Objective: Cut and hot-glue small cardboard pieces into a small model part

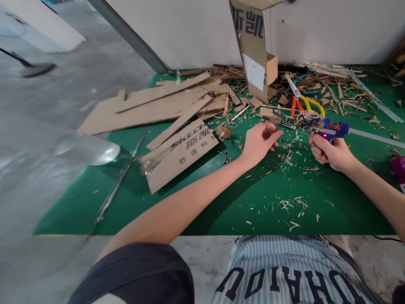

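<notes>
My left hand (261,141) is closed at the fingertips on a small cardboard piece (270,116) with dark print; the fingers partly hide the grip. My right hand (332,152) wraps round a blue hot glue gun (333,128) with a red light on its side. A long translucent glue stick (376,137) sticks out of its back, toward the right. Around the gun's front lies a clump of paper-like shreds (310,121), which hides the nozzle. Just behind the gun are scissors (311,103) with yellow and orange handles, blades pointing away.
A tall cardboard structure (253,50) stands at the back by the white wall. Flat cardboard strips and sheets (148,103) lie left, with a printed cardboard piece (186,154) in front. Scraps cover the back of the green table (221,211). A purple object (398,169) is at far right.
</notes>
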The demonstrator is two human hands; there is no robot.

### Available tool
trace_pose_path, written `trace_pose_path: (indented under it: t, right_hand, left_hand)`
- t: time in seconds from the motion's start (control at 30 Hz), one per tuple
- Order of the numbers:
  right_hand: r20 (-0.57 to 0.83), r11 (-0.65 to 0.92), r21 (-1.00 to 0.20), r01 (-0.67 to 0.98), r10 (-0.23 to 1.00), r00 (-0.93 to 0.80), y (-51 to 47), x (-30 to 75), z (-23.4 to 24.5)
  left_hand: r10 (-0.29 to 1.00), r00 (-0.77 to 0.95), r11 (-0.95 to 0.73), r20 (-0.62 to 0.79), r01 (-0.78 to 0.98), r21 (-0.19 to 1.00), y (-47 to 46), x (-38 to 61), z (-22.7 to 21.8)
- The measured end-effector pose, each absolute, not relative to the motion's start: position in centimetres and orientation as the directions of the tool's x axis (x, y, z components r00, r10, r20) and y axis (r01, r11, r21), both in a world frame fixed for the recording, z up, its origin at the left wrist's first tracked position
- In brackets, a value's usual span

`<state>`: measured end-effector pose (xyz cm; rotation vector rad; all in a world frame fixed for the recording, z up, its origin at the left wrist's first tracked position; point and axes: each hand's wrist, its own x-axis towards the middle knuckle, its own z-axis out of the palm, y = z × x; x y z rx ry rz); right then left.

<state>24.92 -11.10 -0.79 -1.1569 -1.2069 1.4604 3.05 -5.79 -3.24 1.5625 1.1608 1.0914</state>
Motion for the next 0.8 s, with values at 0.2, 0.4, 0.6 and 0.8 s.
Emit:
trace_pose_path:
  t: [0.2,0.4,0.6,0.8]
  right_hand:
    - [-0.143,-0.157,-0.985,-0.067,0.975,-0.170,-10.91,25.01,-1.07]
    - [-0.172,-0.184,-0.981,-0.054,0.970,-0.173,-10.72,25.11,-1.12]
    - [-0.200,-0.214,-0.975,-0.061,0.963,-0.180,-10.63,25.30,-1.11]
    - [-0.203,-0.217,-0.974,-0.062,0.962,-0.181,-10.57,25.33,-1.04]
  left_hand:
    - [0.964,0.213,-0.203,0.160,0.198,0.959,-6.17,3.04,-2.76]
    - [0.959,0.217,-0.225,0.184,0.184,0.957,-5.71,2.98,-3.50]
    - [0.949,0.242,-0.250,0.203,0.179,0.952,-5.68,2.89,-3.47]
    - [0.945,0.251,-0.261,0.211,0.183,0.948,-5.68,2.82,-3.43]
